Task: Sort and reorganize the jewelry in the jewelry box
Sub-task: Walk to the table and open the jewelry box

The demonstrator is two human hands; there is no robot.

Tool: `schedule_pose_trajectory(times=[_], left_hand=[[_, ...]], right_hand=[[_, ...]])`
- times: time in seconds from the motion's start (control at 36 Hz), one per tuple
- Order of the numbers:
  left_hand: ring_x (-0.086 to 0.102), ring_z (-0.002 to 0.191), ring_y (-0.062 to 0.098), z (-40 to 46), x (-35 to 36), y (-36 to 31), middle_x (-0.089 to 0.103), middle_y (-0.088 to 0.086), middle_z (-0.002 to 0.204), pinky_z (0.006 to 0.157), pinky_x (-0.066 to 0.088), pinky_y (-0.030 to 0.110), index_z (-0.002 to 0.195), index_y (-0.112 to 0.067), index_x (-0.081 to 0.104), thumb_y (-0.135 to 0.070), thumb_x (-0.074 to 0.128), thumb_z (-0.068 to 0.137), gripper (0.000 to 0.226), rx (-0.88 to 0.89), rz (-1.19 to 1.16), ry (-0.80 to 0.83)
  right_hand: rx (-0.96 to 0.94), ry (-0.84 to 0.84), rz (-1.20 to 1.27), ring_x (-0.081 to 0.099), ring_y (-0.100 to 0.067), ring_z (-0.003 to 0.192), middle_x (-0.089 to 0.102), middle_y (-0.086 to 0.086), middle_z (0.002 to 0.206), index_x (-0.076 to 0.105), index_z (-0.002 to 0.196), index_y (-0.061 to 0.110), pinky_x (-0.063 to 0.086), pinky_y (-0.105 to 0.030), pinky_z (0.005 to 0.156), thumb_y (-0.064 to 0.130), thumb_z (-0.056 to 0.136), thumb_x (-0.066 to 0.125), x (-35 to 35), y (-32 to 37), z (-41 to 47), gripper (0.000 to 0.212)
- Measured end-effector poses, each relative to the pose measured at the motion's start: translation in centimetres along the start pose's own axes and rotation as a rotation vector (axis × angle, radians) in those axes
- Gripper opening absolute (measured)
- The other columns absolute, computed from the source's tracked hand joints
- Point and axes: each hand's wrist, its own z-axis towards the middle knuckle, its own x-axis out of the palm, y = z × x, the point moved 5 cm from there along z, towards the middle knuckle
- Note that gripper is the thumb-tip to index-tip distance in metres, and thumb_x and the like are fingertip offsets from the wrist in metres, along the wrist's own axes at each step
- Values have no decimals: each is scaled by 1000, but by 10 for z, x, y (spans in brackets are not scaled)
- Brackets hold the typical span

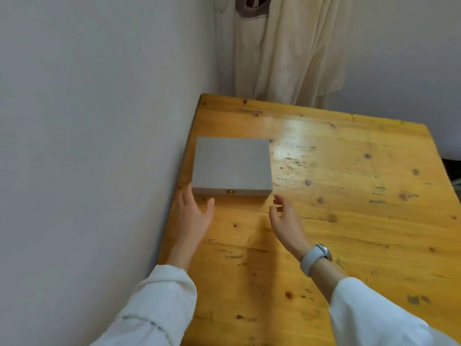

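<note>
A flat grey jewelry box (231,164) lies closed on the wooden table (349,196), close to the table's left edge. A small brass clasp (231,192) sits in the middle of its front side. My left hand (194,216) is just in front of the box's near left corner, fingers straight, holding nothing. My right hand (284,218) hovers in front of the near right corner with fingers loosely spread, a little apart from the box. The box's contents are hidden.
A white wall (87,146) runs along the table's left edge. A cream cloth (282,51) hangs behind the far end of the table. A pale watch (315,258) is on my right wrist.
</note>
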Motion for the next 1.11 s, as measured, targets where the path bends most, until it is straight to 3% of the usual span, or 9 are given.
schedule_pose_trajectory(times=[0.08, 0.17, 0.25, 0.36, 0.47, 0.58, 0.78, 1.11], left_hand=[[14, 140, 26, 21, 14, 6, 11, 10, 154, 111, 21, 42, 147, -17, 5, -45, 56, 86, 84, -34, -52, -9], [15, 141, 25, 34, 29, 16, 14, 6, 154, 113, 20, 50, 147, -21, 3, -51, 59, 82, 91, -62, -87, -12], [25, 137, 24, 41, 37, 25, 26, 6, 150, 112, 22, 50, 146, -18, 12, -48, 64, 80, 89, -69, -127, -93], [32, 133, 23, 42, 41, 28, 37, 6, 144, 111, 22, 49, 143, -15, 22, -42, 69, 77, 85, -35, -157, -199], [36, 129, 23, 35, 43, 28, 42, 6, 138, 109, 25, 47, 140, -14, 29, -38, 72, 75, 82, 21, -193, -284], [40, 124, 23, 20, 48, 34, 45, 7, 134, 105, 33, 46, 138, -13, 32, -37, 74, 74, 80, 68, -237, -340], [43, 122, 23, -36, 46, 49, 48, 6, 133, 102, 38, 43, 136, -15, 34, -34, 72, 77, 73, 118, -262, -388], [43, 120, 24, -199, 56, 102, 50, 7, 130, 101, 37, 48, 134, -15, 36, -34, 73, 75, 72, 83, -245, -427]], right_hand=[[-50, -45, -3, 39, -21, 126, 39, -9, 138, 27, 140, 9, 35, -35, 104, 19, 94, 44, 11, 1, 24, 50], [-122, -78, 26, 34, -17, 130, 37, -4, 141, 21, 142, 14, 30, -33, 109, 21, 92, 49, 23, 0, 40, 57], [-156, -116, 50, 32, -17, 132, 33, -2, 145, 16, 144, 16, 31, -38, 110, 24, 91, 52, 34, -6, 48, 65], [-167, -163, 100, 20, -17, 138, 22, -3, 151, 10, 145, 13, 21, -31, 113, 23, 91, 52, 43, -16, 47, 70], [-213, -217, 146, 22, -19, 137, 25, -5, 149, 13, 144, 11, 23, -36, 114, 20, 91, 53, 44, -22, 46, 67], [-285, -247, 150, 23, -18, 135, 27, -4, 148, 14, 144, 11, 22, -30, 112, 20, 91, 52, 41, -34, 36, 66], [-374, -263, 144, 25, -18, 134, 29, -4, 146, 15, 144, 12, 26, -35, 112, 21, 91, 53, 39, -58, -16, 66], [-428, -237, 103, 31, -16, 129, 35, -3, 141, 19, 143, 16, 31, -30, 107, 23, 87, 60, 40, -121, -157, 70]])
